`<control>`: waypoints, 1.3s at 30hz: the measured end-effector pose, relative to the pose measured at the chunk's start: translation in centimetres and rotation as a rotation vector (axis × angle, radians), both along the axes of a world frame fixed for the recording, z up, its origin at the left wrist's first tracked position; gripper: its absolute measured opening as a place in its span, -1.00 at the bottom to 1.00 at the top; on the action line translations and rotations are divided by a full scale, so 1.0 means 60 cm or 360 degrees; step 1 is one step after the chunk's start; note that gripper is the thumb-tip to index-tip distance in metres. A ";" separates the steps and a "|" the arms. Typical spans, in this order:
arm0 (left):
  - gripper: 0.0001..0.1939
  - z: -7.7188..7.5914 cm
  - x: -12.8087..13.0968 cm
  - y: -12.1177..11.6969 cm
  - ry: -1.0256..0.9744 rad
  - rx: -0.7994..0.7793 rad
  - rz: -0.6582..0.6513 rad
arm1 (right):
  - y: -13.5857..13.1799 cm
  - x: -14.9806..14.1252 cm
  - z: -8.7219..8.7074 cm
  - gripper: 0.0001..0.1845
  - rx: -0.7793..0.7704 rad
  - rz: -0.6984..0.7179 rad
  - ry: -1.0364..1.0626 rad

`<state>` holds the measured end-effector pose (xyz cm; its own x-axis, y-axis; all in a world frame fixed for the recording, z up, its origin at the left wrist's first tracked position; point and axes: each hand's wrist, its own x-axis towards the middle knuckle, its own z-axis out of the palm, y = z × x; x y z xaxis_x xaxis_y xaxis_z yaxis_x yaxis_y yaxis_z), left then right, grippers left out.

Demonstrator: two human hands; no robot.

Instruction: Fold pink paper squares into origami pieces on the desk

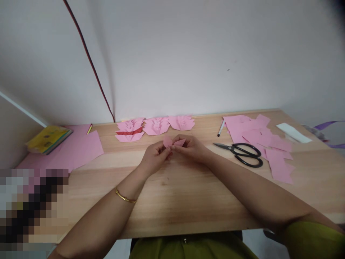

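Note:
A small folded piece of pink paper (167,141) is pinched between my two hands above the middle of the table. My left hand (155,157) grips its left part with thumb and fingers closed. On the other side, my right hand (192,148) holds the right part, where a pointed pink flap sticks out past the thumb. The fingers partly hide the paper. Just beyond my hands, several folded pink paper pieces (156,126) lie in a row near the wall, with a red strip (129,131) among those at the left.
Black-handled scissors (244,153) lie to the right, blades pointing left. Behind them are a pen (221,128), pink paper scraps (279,163) and a white strip (293,132). A yellow pack (48,139) rests on large pink sheets (86,151) at the left. A cable (88,54) runs down the wall.

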<state>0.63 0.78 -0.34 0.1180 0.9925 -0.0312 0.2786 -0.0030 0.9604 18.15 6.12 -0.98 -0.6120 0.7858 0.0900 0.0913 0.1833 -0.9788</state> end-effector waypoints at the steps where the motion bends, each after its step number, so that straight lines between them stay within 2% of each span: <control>1: -0.71 0.002 0.000 0.000 0.0011 0.0010 -0.0016 | -0.001 0.001 0.001 -0.71 0.0015 0.0008 -0.0014; 6: -0.70 0.006 0.000 -0.002 0.0018 -0.0009 -0.0027 | -0.002 0.003 0.006 -0.74 0.0145 0.0020 -0.0099; 11: -0.67 0.004 0.000 0.000 0.0087 -0.0016 -0.0023 | -0.002 0.002 0.010 -0.72 0.0089 0.0009 -0.0099; 18: -0.79 0.008 0.001 -0.001 0.0128 0.0018 -0.0080 | -0.003 0.003 0.009 -0.73 0.0159 0.0006 -0.0096; 22: -0.79 0.009 0.002 -0.002 0.0148 0.0022 -0.0072 | -0.003 0.003 0.009 -0.74 0.0153 0.0039 -0.0091; 30: -0.80 0.006 -0.002 0.000 0.0295 0.0149 -0.0090 | -0.005 0.001 0.010 -0.73 0.0165 0.0027 -0.0110; 33: -0.82 0.002 -0.001 0.001 0.0115 0.0019 -0.0061 | -0.005 0.000 0.011 -0.73 0.0091 0.0027 -0.0052; 39: -0.74 0.000 -0.005 0.003 -0.0965 -0.0465 -0.0168 | 0.003 0.004 0.009 -0.77 -0.0050 -0.0043 0.0232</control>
<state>0.30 0.97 -0.31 0.2947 0.9357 -0.1941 -0.2968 0.2827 0.9122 18.41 6.28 -0.44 -0.5730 0.8054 0.1514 -0.0475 0.1518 -0.9873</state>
